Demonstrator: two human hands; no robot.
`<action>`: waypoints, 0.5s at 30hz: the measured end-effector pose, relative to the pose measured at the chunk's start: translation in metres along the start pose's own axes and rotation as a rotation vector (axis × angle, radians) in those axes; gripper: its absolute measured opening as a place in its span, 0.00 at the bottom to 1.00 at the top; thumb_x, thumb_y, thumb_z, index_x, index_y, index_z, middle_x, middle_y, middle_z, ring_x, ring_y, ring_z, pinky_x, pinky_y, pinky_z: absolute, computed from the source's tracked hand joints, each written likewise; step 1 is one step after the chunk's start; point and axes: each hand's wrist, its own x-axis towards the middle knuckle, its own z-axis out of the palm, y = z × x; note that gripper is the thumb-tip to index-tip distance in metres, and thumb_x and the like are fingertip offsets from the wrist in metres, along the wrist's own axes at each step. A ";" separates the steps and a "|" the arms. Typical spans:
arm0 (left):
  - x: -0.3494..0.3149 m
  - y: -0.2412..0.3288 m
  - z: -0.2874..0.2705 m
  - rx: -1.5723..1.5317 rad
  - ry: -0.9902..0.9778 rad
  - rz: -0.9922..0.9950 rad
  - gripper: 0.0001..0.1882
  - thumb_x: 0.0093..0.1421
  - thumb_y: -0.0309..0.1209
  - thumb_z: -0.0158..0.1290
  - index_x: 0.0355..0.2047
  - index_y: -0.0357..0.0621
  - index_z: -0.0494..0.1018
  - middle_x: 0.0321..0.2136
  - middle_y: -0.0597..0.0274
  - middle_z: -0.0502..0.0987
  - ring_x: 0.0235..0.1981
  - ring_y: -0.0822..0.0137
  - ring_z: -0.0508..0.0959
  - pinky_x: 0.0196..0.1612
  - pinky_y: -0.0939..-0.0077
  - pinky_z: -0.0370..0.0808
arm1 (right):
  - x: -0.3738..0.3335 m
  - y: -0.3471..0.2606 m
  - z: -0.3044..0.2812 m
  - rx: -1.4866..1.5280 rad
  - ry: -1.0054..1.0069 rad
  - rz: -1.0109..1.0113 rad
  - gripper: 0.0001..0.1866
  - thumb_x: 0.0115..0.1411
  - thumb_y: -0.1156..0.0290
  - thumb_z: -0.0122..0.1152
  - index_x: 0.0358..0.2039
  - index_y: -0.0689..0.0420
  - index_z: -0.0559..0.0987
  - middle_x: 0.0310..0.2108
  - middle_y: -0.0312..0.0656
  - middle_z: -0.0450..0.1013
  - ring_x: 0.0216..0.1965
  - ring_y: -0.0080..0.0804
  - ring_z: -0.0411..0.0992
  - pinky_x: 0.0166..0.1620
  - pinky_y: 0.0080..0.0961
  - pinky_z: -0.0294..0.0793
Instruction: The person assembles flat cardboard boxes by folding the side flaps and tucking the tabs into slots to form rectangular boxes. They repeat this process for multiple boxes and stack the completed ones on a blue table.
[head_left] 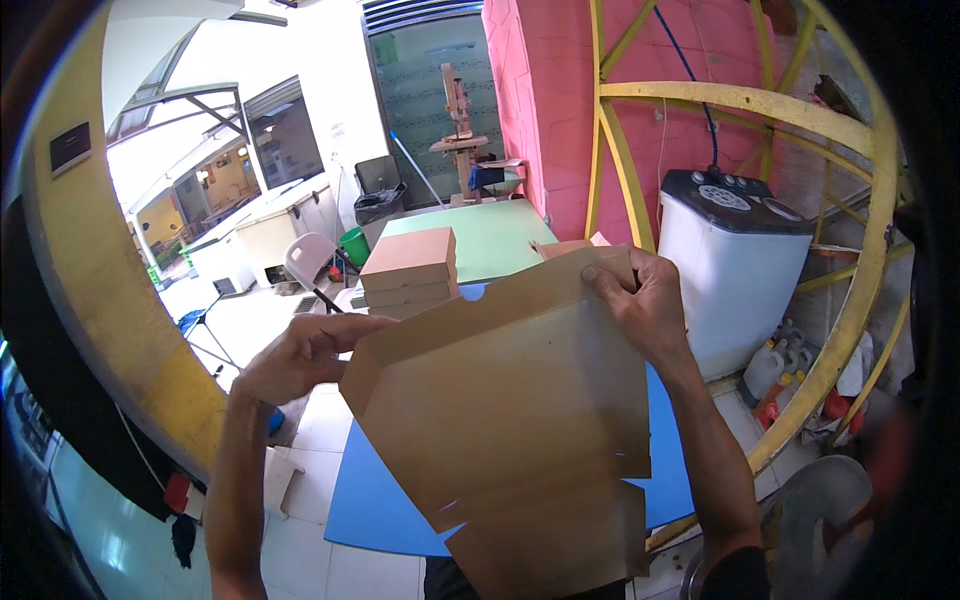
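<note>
Remotely, my right grip (652, 305) pinches a part-folded brown cardboard box (510, 400) at one o'clock. My left grip (292, 355) touches its ten-o'clock corner; whether it's closed, I cannot tell.

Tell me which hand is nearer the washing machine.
Right. The right hand holds the upper right corner of the cardboard, toward the washing machine; the left hand is at the cardboard's left edge, farther away.

Plain brown cardboard blank (510, 400), mostly flat, tilted — far flap creased, near panel slit left and right.
</note>
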 end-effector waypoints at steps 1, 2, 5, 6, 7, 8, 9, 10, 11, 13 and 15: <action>-0.001 -0.004 0.006 -0.026 0.044 -0.071 0.29 0.56 0.17 0.61 0.60 0.35 0.72 0.52 0.50 0.80 0.42 0.67 0.83 0.41 0.72 0.83 | 0.001 0.001 0.000 0.007 -0.004 0.002 0.10 0.60 0.72 0.64 0.37 0.67 0.82 0.25 0.41 0.80 0.26 0.20 0.74 0.32 0.25 0.73; 0.001 -0.007 0.009 0.126 0.047 -0.091 0.27 0.57 0.18 0.60 0.59 0.35 0.72 0.49 0.52 0.81 0.39 0.70 0.82 0.40 0.73 0.82 | 0.001 0.001 0.001 0.020 -0.005 -0.010 0.10 0.60 0.72 0.65 0.36 0.67 0.82 0.26 0.41 0.80 0.27 0.20 0.74 0.32 0.25 0.73; 0.009 -0.018 0.024 0.275 0.194 -0.172 0.19 0.60 0.24 0.61 0.52 0.34 0.75 0.41 0.58 0.82 0.36 0.72 0.80 0.39 0.75 0.80 | 0.002 -0.005 0.000 -0.073 -0.029 0.031 0.10 0.61 0.72 0.65 0.37 0.66 0.82 0.25 0.39 0.79 0.27 0.20 0.74 0.33 0.25 0.74; 0.011 -0.022 0.028 0.271 0.252 -0.136 0.17 0.61 0.27 0.61 0.49 0.33 0.76 0.38 0.60 0.82 0.36 0.72 0.80 0.38 0.74 0.80 | 0.002 -0.009 -0.002 0.035 -0.092 0.048 0.11 0.61 0.72 0.64 0.39 0.66 0.82 0.29 0.41 0.80 0.30 0.22 0.76 0.36 0.25 0.75; 0.014 -0.024 0.031 0.167 0.353 -0.179 0.15 0.63 0.29 0.60 0.47 0.33 0.76 0.37 0.61 0.81 0.36 0.72 0.79 0.39 0.74 0.79 | 0.003 -0.013 -0.007 0.129 -0.157 0.085 0.11 0.62 0.71 0.64 0.41 0.66 0.82 0.33 0.43 0.81 0.34 0.23 0.77 0.38 0.25 0.76; 0.018 -0.028 0.033 0.062 0.437 -0.155 0.15 0.65 0.32 0.59 0.46 0.33 0.76 0.36 0.61 0.81 0.36 0.72 0.79 0.40 0.74 0.78 | 0.004 -0.016 -0.013 0.185 -0.204 0.180 0.12 0.63 0.71 0.64 0.43 0.65 0.82 0.37 0.46 0.81 0.37 0.25 0.78 0.41 0.25 0.77; 0.023 -0.031 0.034 -0.046 0.514 -0.130 0.15 0.66 0.34 0.58 0.44 0.33 0.77 0.35 0.61 0.80 0.36 0.73 0.78 0.41 0.74 0.78 | 0.005 -0.019 -0.020 0.496 -0.338 0.191 0.14 0.63 0.70 0.64 0.46 0.64 0.82 0.42 0.47 0.80 0.42 0.26 0.77 0.45 0.26 0.77; 0.024 -0.034 0.035 -0.046 0.643 -0.175 0.17 0.68 0.37 0.56 0.44 0.32 0.76 0.35 0.61 0.80 0.37 0.73 0.78 0.45 0.74 0.76 | 0.007 -0.020 -0.027 0.770 -0.450 0.261 0.15 0.64 0.69 0.64 0.48 0.63 0.81 0.47 0.49 0.78 0.48 0.28 0.76 0.50 0.26 0.76; 0.029 -0.037 0.033 0.015 0.663 -0.217 0.19 0.69 0.39 0.54 0.43 0.31 0.76 0.33 0.61 0.80 0.34 0.74 0.78 0.42 0.76 0.76 | 0.011 -0.019 -0.032 0.958 -0.549 0.272 0.17 0.64 0.67 0.65 0.51 0.62 0.80 0.51 0.50 0.76 0.52 0.30 0.75 0.53 0.27 0.75; 0.032 -0.040 0.028 0.005 0.508 -0.166 0.20 0.69 0.40 0.54 0.42 0.30 0.76 0.31 0.61 0.80 0.31 0.74 0.77 0.39 0.76 0.75 | 0.018 -0.013 -0.036 0.905 -0.677 0.173 0.22 0.64 0.64 0.66 0.55 0.60 0.78 0.59 0.51 0.71 0.60 0.33 0.70 0.59 0.29 0.72; 0.034 -0.041 0.023 -0.020 0.451 -0.216 0.18 0.69 0.35 0.54 0.47 0.28 0.75 0.36 0.58 0.82 0.35 0.73 0.80 0.42 0.77 0.77 | 0.022 -0.002 -0.033 0.766 -0.762 0.044 0.24 0.63 0.64 0.67 0.57 0.60 0.77 0.61 0.50 0.70 0.61 0.34 0.70 0.60 0.30 0.72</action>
